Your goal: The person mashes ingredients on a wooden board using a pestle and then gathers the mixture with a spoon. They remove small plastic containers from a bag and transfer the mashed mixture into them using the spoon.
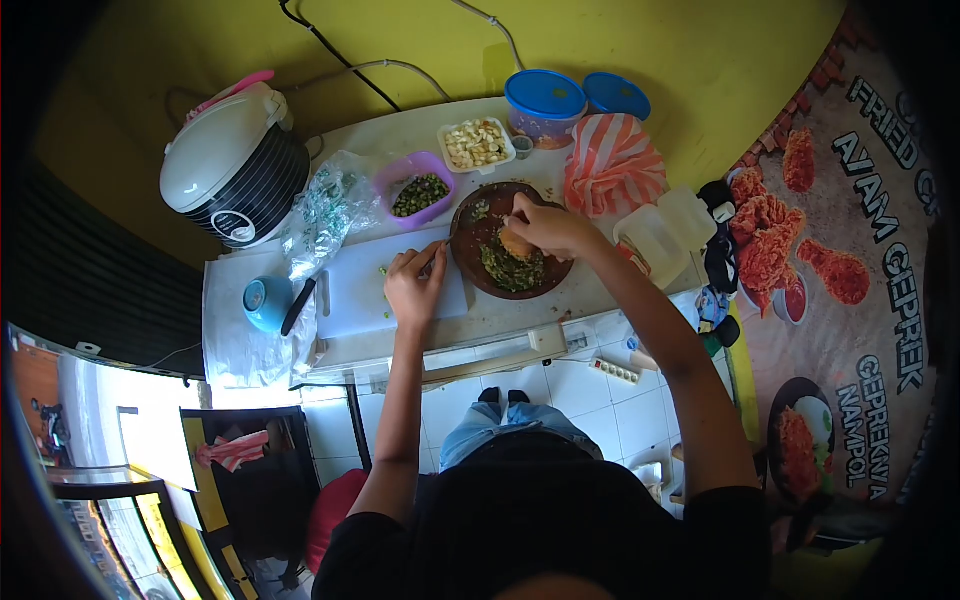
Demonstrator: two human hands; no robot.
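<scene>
A wide brown mortar [468, 262] on the counter holds mashed green chili [512, 270]. Over its bowl, my right hand [548, 228] is closed around a tan-orange, rounded pestle [515, 243], whose lower end is down at the mash. My left hand [415, 288] has its fingers bent together at the mortar's left rim, above the white cutting board [350, 285]. A few green bits lie on the board beside that hand. A dark-handled knife [298, 307] rests at the board's left edge.
Behind the mortar stand a purple container [415, 188] of cut green pieces, a white tub [476, 145] of pale pieces and a blue-lidded tub [545, 95]. A striped bag [612, 165] is at right. Leftward are a blue cup [268, 303] and rice cooker [235, 165].
</scene>
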